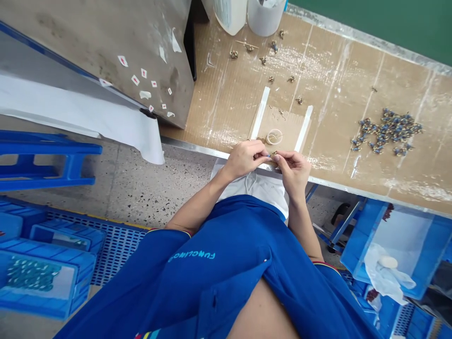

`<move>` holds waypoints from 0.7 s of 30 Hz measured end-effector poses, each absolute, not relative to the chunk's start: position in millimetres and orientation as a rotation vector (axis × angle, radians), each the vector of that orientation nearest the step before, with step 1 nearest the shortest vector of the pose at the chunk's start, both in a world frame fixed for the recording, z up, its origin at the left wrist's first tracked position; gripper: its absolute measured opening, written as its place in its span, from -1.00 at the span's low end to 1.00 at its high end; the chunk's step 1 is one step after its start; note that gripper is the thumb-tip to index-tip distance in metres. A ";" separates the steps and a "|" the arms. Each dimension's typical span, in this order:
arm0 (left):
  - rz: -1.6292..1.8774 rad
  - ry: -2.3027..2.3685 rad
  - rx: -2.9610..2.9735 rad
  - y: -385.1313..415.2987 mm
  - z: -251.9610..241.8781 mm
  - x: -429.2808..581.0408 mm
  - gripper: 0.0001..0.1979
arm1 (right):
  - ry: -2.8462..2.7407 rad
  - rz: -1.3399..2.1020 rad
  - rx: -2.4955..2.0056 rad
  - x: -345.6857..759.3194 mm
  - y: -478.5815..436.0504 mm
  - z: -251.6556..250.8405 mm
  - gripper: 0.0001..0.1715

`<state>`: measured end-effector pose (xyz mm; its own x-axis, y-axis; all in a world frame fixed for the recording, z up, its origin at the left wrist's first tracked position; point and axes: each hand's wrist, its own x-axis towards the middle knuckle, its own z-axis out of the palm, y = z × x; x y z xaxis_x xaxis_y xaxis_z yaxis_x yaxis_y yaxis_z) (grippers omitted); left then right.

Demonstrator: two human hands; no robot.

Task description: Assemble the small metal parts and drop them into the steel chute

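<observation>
My left hand [245, 157] and my right hand [293, 170] meet at the near edge of the cardboard-covered bench [328, 89]. Both are closed in a pinch on one small blue and brass part [271, 153] held between the fingertips. A small ring of clear tape [274, 136] lies on the bench just beyond the hands, between two white tape strips. A heap of the same small blue and brass parts [386, 131] sits on the bench to the right, an arm's reach from my right hand.
Several loose parts [271, 47] lie at the back near two white plastic containers [247, 14]. A grey metal cabinet [106, 52] stands at the left. Blue plastic bins [38, 278] sit on the floor at the left, another blue bin [395, 245] under the bench at the right.
</observation>
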<state>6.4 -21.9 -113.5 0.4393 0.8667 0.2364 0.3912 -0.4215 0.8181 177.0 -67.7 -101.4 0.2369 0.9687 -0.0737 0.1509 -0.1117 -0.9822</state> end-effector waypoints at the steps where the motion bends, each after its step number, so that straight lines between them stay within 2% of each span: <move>1: 0.873 1.056 2.003 -21.9 -114.1 6.7 -0.77 | -1.111 1.017 -1.506 176.8 -68.1 -101.3 -0.66; 7: 0.898 1.051 2.001 -22.1 -115.2 6.7 -0.74 | -1.184 1.017 -1.525 177.8 -70.0 -100.2 -0.64; 21: 0.832 1.035 2.030 -21.3 -111.8 5.0 -0.65 | -1.271 1.086 -1.521 180.5 -68.0 -96.5 -0.75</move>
<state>5.0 -21.3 -111.8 0.4739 0.8518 0.2233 0.4016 -0.4348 0.8060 180.5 -68.0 -96.5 0.1050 0.9899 -0.0951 0.2484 -0.1187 -0.9613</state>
